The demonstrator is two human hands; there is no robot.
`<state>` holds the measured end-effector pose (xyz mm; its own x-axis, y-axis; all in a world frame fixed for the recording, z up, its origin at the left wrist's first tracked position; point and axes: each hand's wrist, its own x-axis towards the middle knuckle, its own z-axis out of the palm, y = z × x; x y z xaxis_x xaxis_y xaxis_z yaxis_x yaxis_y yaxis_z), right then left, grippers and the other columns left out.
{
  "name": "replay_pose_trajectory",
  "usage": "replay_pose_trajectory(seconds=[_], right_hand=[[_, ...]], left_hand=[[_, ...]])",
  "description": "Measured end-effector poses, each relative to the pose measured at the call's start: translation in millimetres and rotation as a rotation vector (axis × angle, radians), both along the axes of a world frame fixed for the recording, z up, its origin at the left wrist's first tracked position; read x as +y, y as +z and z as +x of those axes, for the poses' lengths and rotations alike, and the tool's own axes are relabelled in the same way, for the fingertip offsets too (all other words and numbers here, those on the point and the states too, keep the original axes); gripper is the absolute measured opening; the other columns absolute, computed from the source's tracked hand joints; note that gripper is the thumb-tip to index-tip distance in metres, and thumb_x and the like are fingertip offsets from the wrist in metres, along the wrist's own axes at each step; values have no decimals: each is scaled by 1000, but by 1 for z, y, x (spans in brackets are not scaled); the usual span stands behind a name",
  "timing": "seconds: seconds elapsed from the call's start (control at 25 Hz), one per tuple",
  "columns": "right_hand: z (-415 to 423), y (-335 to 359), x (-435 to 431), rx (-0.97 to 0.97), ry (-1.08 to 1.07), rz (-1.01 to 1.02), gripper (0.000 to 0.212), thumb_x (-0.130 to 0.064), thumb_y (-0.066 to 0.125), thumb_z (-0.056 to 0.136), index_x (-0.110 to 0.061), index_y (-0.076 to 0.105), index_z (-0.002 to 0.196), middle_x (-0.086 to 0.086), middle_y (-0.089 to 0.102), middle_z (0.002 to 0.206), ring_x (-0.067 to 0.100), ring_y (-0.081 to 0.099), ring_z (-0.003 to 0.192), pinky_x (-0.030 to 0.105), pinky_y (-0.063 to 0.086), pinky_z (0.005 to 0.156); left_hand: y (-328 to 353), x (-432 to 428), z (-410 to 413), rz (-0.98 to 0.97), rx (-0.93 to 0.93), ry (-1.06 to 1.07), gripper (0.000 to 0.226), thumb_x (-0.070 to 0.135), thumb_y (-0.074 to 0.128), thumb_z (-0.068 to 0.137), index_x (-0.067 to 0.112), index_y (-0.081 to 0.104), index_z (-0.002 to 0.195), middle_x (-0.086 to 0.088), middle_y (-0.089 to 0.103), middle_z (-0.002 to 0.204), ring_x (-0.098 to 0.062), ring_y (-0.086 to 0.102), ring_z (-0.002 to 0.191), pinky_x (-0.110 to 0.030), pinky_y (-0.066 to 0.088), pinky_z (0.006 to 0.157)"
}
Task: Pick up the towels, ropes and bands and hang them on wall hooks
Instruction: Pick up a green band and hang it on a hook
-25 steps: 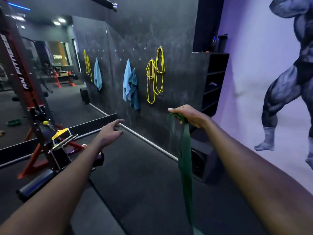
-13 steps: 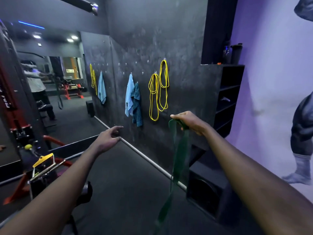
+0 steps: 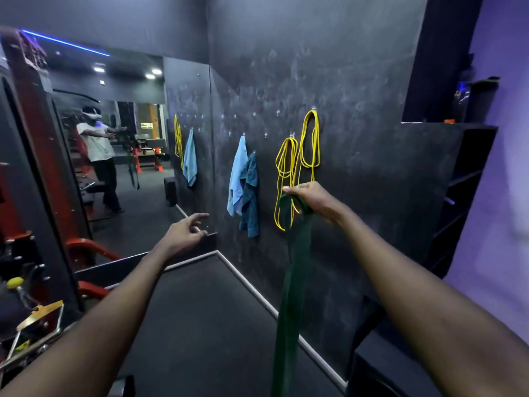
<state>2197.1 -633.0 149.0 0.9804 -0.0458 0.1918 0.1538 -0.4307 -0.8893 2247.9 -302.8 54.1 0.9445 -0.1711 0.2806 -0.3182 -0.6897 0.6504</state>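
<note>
Band (image 3: 289, 296) is hanging from the right hand (image 3: 315, 199), its top loop gripped inside the curled fingers. Left hand (image 3: 183, 234) is hovering apart, fingers loosely spread.

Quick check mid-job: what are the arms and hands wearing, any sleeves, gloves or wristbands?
Both forearms are bare to the frame edge: no sleeves, no gloves on the left hand or right hand, no watch or rings visible. The mirror shows a light short-sleeved top.

Left hand (image 3: 183, 234) loose; right hand (image 3: 313, 200) clenched
</note>
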Motion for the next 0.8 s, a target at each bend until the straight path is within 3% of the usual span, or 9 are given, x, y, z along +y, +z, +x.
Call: replay_pose_trajectory(seconds=[0.08,0.32,0.4,0.52,0.8], right_hand=[[44,6,2,1,19,-16,35,-39,68,91,-7,67,78,-3,58,47,7,49,37,18,34,40],[181,16,0,-46,97,-97,52,-60,78,71,-15,59,89,8,49,71,15,44,61,27,31,54],[249,16,-3,-70,114,-124,45,-50,82,72,-14,63,91,5,53,75,14,45,68,28,31,57],[342,17,-12,-76,100,-109,26,-28,81,79,-11,65,90,-2,58,70,7,48,59,18,36,50],[532,29,-10,-83,41,-99,17,-18,75,82,-17,60,73,-9,52,54,3,45,43,16,34,41]], left_hand=[[4,-1,46,14,9,11,49,20,67,86,35,57,132,-4,66,119,-17,66,101,-29,45,99],[16,-5,174,19,-24,25,49,21,67,88,33,56,134,-6,65,123,-19,64,107,-30,45,101],[13,-5,231,24,-30,25,49,22,66,88,34,56,134,-5,65,123,-18,64,106,-30,45,100],[8,-3,317,53,-35,41,48,23,65,87,37,56,133,-6,65,124,-17,65,103,-29,45,98],[19,-12,512,58,-18,53,51,23,65,88,35,54,136,-5,63,127,-18,63,109,-28,44,101]])
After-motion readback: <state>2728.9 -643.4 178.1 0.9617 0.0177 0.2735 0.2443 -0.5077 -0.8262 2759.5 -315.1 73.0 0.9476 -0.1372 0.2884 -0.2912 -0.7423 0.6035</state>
